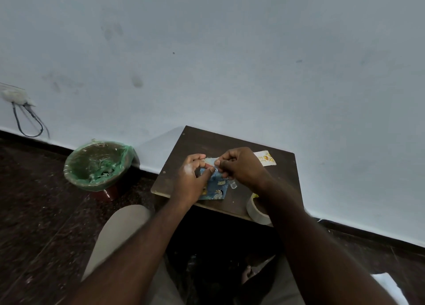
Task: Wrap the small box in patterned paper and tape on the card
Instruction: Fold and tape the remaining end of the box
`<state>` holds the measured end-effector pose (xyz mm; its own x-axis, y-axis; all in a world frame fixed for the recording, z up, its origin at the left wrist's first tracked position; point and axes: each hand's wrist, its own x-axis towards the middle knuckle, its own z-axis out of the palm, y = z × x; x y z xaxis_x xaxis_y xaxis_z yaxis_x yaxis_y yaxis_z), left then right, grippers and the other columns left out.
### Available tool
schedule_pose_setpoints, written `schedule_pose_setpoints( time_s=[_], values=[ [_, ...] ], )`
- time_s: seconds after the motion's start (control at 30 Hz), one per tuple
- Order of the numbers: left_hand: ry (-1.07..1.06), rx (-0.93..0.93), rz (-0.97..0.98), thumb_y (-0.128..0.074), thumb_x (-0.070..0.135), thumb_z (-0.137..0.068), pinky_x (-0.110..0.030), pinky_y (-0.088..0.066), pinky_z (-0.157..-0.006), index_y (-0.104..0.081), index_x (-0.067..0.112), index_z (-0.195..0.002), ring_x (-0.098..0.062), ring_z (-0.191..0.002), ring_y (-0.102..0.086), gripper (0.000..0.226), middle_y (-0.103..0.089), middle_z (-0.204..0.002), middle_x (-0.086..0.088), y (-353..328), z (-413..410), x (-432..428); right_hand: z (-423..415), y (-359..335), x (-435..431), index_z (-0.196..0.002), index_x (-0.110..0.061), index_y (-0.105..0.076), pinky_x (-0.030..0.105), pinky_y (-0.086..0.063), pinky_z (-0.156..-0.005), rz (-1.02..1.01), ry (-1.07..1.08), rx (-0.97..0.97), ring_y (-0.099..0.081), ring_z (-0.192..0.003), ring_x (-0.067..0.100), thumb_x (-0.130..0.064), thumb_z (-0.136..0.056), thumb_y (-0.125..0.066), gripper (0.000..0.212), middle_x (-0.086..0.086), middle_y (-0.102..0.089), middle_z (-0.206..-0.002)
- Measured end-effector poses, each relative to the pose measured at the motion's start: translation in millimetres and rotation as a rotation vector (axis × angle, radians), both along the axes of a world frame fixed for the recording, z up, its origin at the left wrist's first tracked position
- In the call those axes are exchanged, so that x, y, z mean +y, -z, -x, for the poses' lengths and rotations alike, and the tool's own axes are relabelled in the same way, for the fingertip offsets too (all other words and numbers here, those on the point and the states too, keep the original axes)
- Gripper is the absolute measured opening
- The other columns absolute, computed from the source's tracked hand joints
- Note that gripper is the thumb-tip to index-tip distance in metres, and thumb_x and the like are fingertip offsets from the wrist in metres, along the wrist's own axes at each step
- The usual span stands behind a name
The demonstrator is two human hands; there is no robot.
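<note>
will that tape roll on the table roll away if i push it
The tape roll seems to lie flat, hole up, so it should slide, not roll. It sits at the near edge of the table, so a push toward you may tip it off. Likely light and stiff.

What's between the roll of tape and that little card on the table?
In the head view, the person's right hand and wrist cross between the tape roll and the card; the table beneath them is hidden.

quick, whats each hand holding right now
Left hand: pinches the paper-wrapped box at its top edge.
Right hand: pinches what looks like a strip of clear tape at the same edge.
</note>
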<state>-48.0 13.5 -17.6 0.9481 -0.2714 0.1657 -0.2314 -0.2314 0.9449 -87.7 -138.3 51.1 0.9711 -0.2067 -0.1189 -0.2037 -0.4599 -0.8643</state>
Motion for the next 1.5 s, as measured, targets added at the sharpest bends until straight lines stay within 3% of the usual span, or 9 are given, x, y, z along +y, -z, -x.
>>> schedule_pose_setpoints(
  time_s=[0.1, 0.27, 0.4, 0.57, 0.83, 0.93, 1.2, 1.4, 1.5],
  values=[
    [0.030, -0.018, -0.023, -0.073, 0.021, -0.089, -0.022, -0.045, -0.091, -0.071, 0.020, -0.088, -0.007, -0.115, -0.055, 0.003, -0.054, -0.126, 0.010, 4.2, -1.0, 1.1, -4.7, -1.9, -1.5, -0.087, -0.004, -0.071, 0.018, -0.048, -0.051, 0.024, -0.033, 0.050, -0.061, -0.056, 0.010, -0.011, -0.093, -0.068, 0.010, 0.012, -0.073, -0.075],
    [0.098, 0.079, 0.030, -0.081, 0.023, -0.082, -0.006, -0.047, -0.075, -0.073, 0.015, -0.097, -0.003, -0.112, -0.057, 0.018, -0.050, -0.129, 0.016, 4.3, 0.3, 4.5, -11.7, -2.6, -1.0, -0.079, -0.008, -0.071, 0.022, -0.050, -0.053, 0.143, -0.070, 0.088, -0.061, -0.053, 0.010, -0.009, -0.092, -0.069, 0.013, 0.008, -0.072, -0.068],
    [0.086, 0.117, 0.066, -0.076, 0.034, -0.086, -0.019, -0.051, -0.080, -0.072, 0.024, -0.087, 0.002, -0.112, -0.055, 0.011, -0.051, -0.129, 0.018, -1.6, 2.9, 4.8, -15.8, -4.7, 1.5, -0.081, -0.005, -0.071, 0.018, -0.047, -0.046, 0.248, -0.085, 0.104, -0.059, -0.047, 0.008, -0.006, -0.091, -0.067, 0.011, 0.002, -0.067, -0.060],
    [-0.011, 0.080, 0.058, -0.062, 0.026, -0.097, -0.043, -0.054, -0.091, -0.061, 0.039, -0.080, -0.016, -0.107, -0.064, 0.021, -0.064, -0.122, 0.004, -3.0, -0.2, -0.7, -19.8, -5.6, 4.8, -0.078, -0.008, -0.070, 0.020, -0.050, -0.048, 0.357, -0.136, 0.096, -0.059, -0.043, 0.004, -0.013, -0.091, -0.070, 0.014, -0.001, -0.065, -0.057],
    [-0.092, 0.100, 0.045, -0.063, 0.022, -0.096, -0.035, -0.056, -0.084, -0.071, 0.017, -0.094, -0.009, -0.098, -0.065, 0.010, -0.063, -0.121, 0.010, -3.2, 1.3, -4.8, -19.3, -0.3, 4.6, -0.080, -0.007, -0.071, 0.027, -0.056, -0.053, 0.361, -0.083, 0.050, -0.063, -0.047, 0.009, -0.015, -0.090, -0.071, 0.013, -0.002, -0.066, -0.060],
    [-0.099, 0.078, 0.036, -0.063, 0.020, -0.095, -0.028, -0.054, -0.082, -0.072, 0.015, -0.087, -0.005, -0.097, -0.062, 0.013, -0.060, -0.122, 0.011, -4.5, 2.3, -5.5, -17.6, -2.0, 4.8, -0.078, -0.010, -0.070, 0.025, -0.055, -0.052, 0.362, -0.089, 0.051, -0.063, -0.046, 0.008, -0.014, -0.090, -0.071, 0.013, -0.005, -0.064, -0.057],
    [-0.101, 0.068, -0.001, -0.062, 0.021, -0.095, -0.037, -0.055, -0.087, -0.072, 0.012, -0.083, -0.008, -0.100, -0.062, 0.018, -0.059, -0.121, 0.011, -6.4, 3.2, -6.5, -16.5, -6.5, 4.8, -0.081, -0.007, -0.069, 0.018, -0.045, -0.044, 0.325, -0.095, 0.077, -0.059, -0.041, 0.004, -0.009, -0.091, -0.068, 0.010, -0.009, -0.060, -0.050],
    [-0.100, 0.084, -0.025, -0.061, 0.024, -0.095, -0.025, -0.054, -0.081, -0.074, 0.008, -0.095, -0.004, -0.098, -0.062, 0.020, -0.059, -0.123, 0.010, -5.9, 0.6, -5.5, -13.1, -5.3, 4.4, -0.092, -0.010, -0.069, 0.019, -0.047, -0.049, 0.275, -0.086, 0.057, -0.060, -0.044, 0.004, -0.007, -0.092, -0.065, 0.004, -0.004, -0.063, -0.061],
    [-0.095, 0.104, -0.006, -0.061, 0.023, -0.096, -0.009, -0.048, -0.069, -0.074, 0.008, -0.101, 0.000, -0.094, -0.063, 0.021, -0.061, -0.123, 0.008, -6.0, 0.1, -4.6, -9.6, -5.9, 0.2, -0.110, -0.014, -0.068, 0.018, -0.047, -0.049, 0.128, -0.077, 0.064, -0.060, -0.051, 0.009, -0.005, -0.093, -0.064, 0.020, 0.001, -0.066, -0.066]
  ],
)
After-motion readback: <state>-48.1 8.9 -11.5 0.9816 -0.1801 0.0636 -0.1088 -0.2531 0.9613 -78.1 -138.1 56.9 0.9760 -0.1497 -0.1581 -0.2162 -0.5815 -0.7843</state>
